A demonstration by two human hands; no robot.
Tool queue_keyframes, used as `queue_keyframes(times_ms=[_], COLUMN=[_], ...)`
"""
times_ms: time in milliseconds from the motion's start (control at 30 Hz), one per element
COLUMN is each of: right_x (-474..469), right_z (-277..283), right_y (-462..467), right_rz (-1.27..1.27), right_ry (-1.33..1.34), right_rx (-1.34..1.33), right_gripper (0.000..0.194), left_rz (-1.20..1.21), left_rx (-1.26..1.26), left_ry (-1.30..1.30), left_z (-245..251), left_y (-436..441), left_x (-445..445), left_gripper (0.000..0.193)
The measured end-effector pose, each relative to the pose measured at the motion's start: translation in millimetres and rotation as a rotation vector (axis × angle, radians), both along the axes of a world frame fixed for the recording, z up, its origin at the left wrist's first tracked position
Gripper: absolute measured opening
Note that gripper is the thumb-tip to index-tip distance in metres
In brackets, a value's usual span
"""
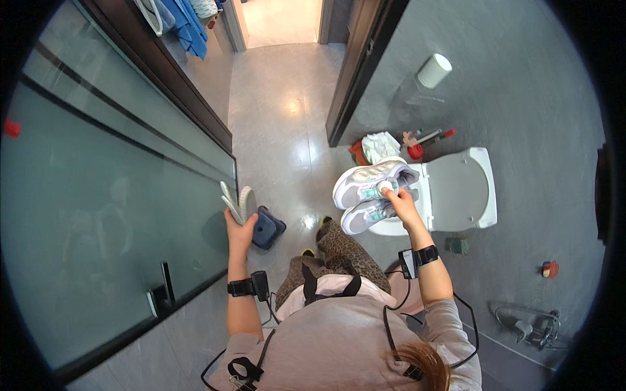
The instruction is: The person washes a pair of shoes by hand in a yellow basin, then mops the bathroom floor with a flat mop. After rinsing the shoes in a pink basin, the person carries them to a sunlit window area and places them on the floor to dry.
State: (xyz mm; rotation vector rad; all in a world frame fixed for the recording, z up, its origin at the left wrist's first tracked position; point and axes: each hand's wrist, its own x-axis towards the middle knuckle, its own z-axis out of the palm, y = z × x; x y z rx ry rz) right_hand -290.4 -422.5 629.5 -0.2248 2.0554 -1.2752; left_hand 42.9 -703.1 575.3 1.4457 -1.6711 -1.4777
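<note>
My left hand (240, 230) grips several thin, pale flat pieces (241, 203) that look like shoe insoles, fanned upright beside the glass door. A dark blue plastic stool (267, 228) stands on the floor just right of that hand. My right hand (402, 205) holds a pair of white and grey sneakers (364, 185) by their tongue and ankle part. Both shoes hang one beside the other, toes to the left, over the front of the toilet bowl and the floor beside it. Parts of the shoe openings are hidden by my fingers.
The white toilet (462, 190) has its lid up. Behind the shoes are a bin with a white liner (380, 146) and red-handled brushes (447, 134). A frosted glass door (122, 220) runs along the left. Ahead lies a doorway (282, 46). A shower mixer (543, 330) is at lower right.
</note>
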Motion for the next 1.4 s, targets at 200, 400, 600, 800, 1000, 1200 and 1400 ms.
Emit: queue_keyframes(times_ms=[200,400,600,800,1000,1200,1400], right_x=[-62,-94,-136,-208,-293,-399,-503], right_z=[-23,-74,-84,-99,-70,-6,-33], right_y=[-132,-302,-481,-613,-702,-774,-866], right_rz=[0.145,0.255,0.312,0.251,0.082,-0.127,-0.267], right_ry=[0.129,0.202,0.123,0.087,0.081,-0.061,-0.167], right_rx=[-0.066,0.017,-0.012,-0.040,-0.009,-0.130,-0.206], right_gripper=[0.041,0.052,0.050,0.046,0.049,0.046,0.046], left_rz=[-0.070,-0.097,0.010,-0.047,-0.351,-0.488,-0.460], left_rx=[-0.048,-0.161,-0.097,-0.074,-0.111,-0.200,-0.228], left_ry=[-0.008,-0.115,-0.162,-0.134,-0.180,-0.137,-0.142], left_z=[9,-3,4,-7,41,77,60], left_y=[-91,-224,-337,-454,-597,-698,-811], left_x=[-90,-120,-149,-213,-360,-514,-622], left_gripper=[0.080,0.084,0.082,0.082,0.085,0.086,0.080])
